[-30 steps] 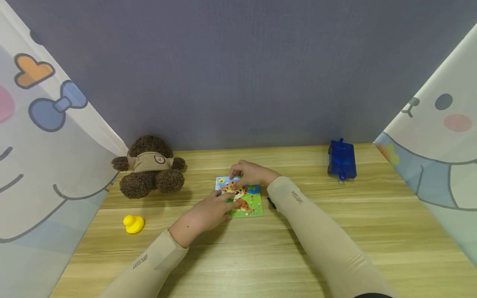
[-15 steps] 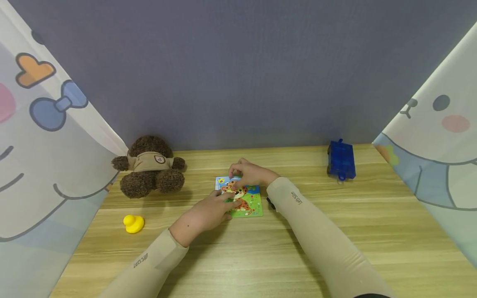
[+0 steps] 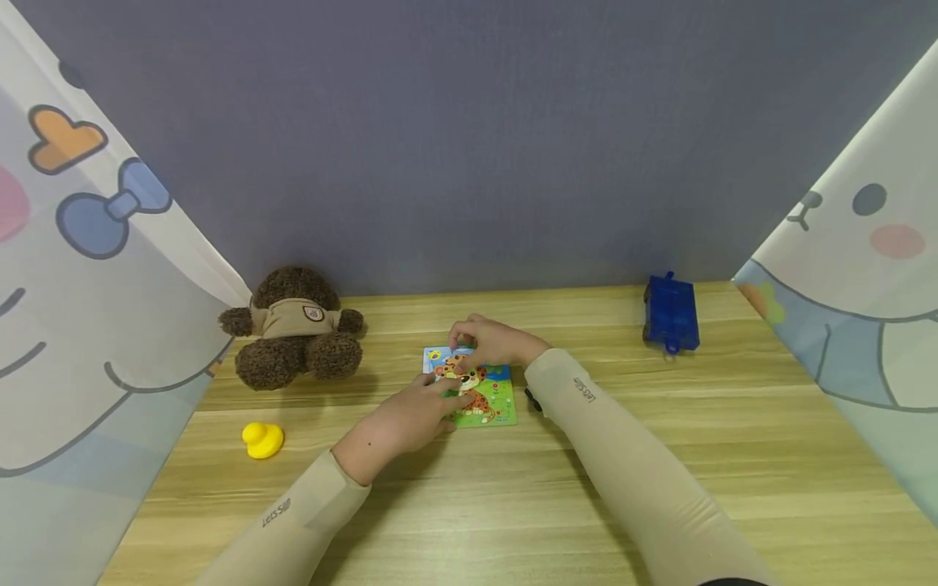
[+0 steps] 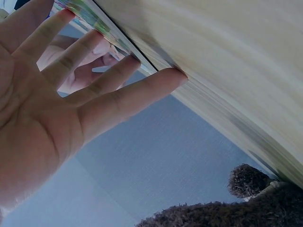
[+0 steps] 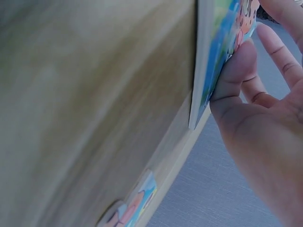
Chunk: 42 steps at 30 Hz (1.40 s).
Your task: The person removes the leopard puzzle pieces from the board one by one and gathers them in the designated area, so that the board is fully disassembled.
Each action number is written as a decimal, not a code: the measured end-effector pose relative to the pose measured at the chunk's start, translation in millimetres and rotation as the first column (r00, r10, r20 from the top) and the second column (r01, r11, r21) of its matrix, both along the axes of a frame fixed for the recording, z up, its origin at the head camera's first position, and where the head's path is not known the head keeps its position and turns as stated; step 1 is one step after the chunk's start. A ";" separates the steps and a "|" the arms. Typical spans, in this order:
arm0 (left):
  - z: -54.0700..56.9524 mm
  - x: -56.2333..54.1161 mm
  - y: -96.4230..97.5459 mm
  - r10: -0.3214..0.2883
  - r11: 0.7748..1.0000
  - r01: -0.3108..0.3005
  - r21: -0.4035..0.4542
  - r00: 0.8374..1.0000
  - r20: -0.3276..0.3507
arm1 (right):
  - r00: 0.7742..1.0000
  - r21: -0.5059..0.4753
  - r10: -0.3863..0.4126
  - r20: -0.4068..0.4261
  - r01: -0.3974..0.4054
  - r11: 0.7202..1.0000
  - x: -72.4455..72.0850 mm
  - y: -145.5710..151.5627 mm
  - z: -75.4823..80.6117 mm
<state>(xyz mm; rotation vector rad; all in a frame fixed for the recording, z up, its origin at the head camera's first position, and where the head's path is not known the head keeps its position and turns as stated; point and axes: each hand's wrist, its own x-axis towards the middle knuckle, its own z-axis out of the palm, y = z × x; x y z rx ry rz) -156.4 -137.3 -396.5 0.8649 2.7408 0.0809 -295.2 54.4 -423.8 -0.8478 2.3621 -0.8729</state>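
Note:
A square jigsaw puzzle (image 3: 498,399) with a cartoon leopard on green and blue lies mid-table in the head view. From its left, my left hand (image 3: 410,415) reaches in with fingers spread and straight, several fingertips on the picture; the left wrist view shows these fingers (image 4: 113,94) extended along the puzzle's edge. My right hand (image 3: 494,338) is at the top of the puzzle, fingers bent. In the right wrist view its thumb (image 5: 239,64) touches the picture. I cannot tell whether thumb and fingers pinch a piece there. A loose puzzle piece (image 5: 139,203) lies on the table nearby.
A brown teddy bear (image 3: 271,362) in a beige shirt sits at the back left. In front of it is a yellow rubber duck (image 3: 264,440). A blue toy cart (image 3: 672,315) stands at the back right. Grey and printed curtains enclose the wooden table (image 3: 454,521).

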 end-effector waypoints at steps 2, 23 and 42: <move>0.2 0.0 -0.1 0.003 1.000 -0.003 -0.001 1.000 0.003 | 1.000 0.009 0.004 -0.011 -0.004 1.000 -0.1 -0.2 -0.2; -0.1 -0.6 -0.4 -0.002 1.000 0.002 0.001 1.000 0.004 | 0.999 -0.075 0.036 0.027 -0.034 0.997 -3.3 1.2 -1.3; 0.9 -1.5 1.1 -0.006 1.000 0.006 -0.005 1.000 0.004 | 0.972 -0.168 0.103 0.210 -0.068 0.983 -4.9 7.8 1.3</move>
